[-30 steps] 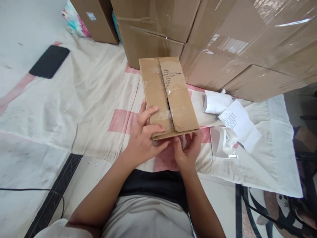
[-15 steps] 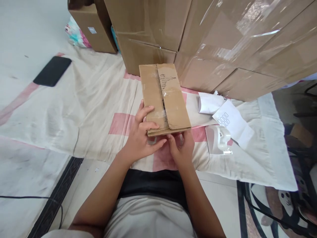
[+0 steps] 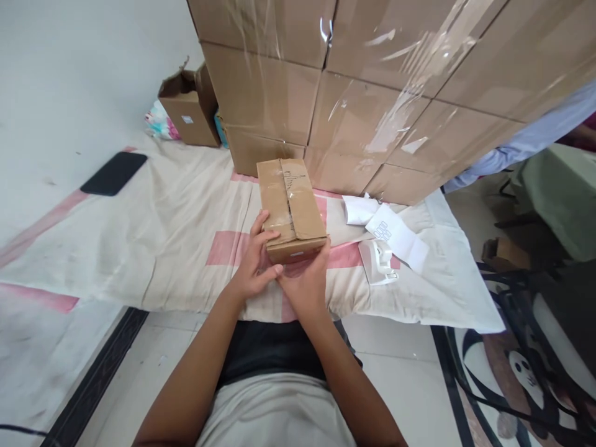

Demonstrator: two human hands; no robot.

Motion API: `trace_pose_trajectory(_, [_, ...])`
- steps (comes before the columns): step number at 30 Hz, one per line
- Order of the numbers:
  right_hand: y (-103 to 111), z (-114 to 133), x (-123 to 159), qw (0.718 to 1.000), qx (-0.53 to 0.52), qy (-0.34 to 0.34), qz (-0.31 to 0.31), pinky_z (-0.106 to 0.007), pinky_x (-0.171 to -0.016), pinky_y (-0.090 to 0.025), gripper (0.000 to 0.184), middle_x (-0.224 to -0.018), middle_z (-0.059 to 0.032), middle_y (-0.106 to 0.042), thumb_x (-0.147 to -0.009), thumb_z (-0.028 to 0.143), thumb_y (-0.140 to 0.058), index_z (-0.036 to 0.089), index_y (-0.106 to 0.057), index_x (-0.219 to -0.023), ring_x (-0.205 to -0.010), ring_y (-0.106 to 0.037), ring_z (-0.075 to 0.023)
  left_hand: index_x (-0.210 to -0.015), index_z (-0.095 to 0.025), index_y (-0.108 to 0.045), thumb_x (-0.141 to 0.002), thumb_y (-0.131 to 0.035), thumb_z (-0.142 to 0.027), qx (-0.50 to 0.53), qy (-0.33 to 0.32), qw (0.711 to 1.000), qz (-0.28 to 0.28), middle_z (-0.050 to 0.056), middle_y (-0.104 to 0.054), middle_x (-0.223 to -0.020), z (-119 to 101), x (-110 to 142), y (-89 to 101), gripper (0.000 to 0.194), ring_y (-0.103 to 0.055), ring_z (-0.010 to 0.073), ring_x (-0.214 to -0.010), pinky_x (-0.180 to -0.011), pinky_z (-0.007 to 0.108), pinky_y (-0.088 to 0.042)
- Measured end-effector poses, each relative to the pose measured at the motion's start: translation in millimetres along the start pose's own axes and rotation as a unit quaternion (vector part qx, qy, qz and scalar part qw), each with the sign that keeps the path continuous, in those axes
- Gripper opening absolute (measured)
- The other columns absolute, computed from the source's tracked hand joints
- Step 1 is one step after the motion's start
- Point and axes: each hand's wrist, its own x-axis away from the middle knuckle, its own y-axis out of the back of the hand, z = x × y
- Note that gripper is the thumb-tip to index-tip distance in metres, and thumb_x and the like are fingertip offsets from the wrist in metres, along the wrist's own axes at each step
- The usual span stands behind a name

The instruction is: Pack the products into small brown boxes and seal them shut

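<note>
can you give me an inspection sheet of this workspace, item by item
Surface: wrinkled cream cloth with pink patches
Job's things: small cardboard box, top flaps meeting at a seam, torn marks near the far end
Hands: left hand on the box's left side; right hand at its near right corner
Clutter: white tape dispenser, white papers and black phone-like slab
Cables: dark cable at lower left, off the cloth
Surroundings: wall of taped cartons behind; open carton at far left; panda-patterned item at lower right
Spills: nothing seen
</note>
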Motion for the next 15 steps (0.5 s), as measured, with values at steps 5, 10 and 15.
trace_pose_trajectory(5, [-9,2,-5,0.998,0.026,0.019,-0.055,-0.066,-0.117,-0.035,0.130,-0.158,-0.0358,-0.028,-0.072,0.069,-0.082,0.007,-0.009,-0.160,-0.152,-0.028,-0.0455,-0.152,-0.034,-0.035,-0.097,-0.057,-0.057,0.059,0.019,0.998,-0.004,0.014,-0.013,-0.174,12,11,-3.1,0.063,-0.008,0.0321,-0.163,-0.127,0.062,-0.024])
trace_pose_trajectory(10, [-11,8,-12,0.998,0.039,-0.007,-0.058,-0.064,-0.117,-0.036,0.134,-0.155,-0.0346,-0.036,-0.065,0.061,-0.088,0.006,-0.009,-0.159,-0.148,-0.035,-0.0462,-0.157,-0.036,-0.032,-0.099,-0.055,-0.052,0.073,0.011,0.997,0.009,0.012,-0.012,-0.175,12,13,-1.2,0.065,-0.009,0.0324,-0.163,-0.128,0.063,-0.021])
trace_pose_trajectory(15, [29,-7,-4,0.997,-0.005,0.001,-0.075,-0.055,-0.117,-0.042,0.133,-0.154,-0.0292,-0.041,-0.058,0.048,-0.089,0.009,-0.012,-0.159,-0.146,-0.042,-0.0416,-0.160,-0.032,-0.029,-0.097,-0.060,-0.046,0.022,0.031,0.997,0.070,0.014,-0.019,-0.173,4,22,-3.2,0.072,-0.019,0.0341,-0.161,-0.126,0.064,-0.029])
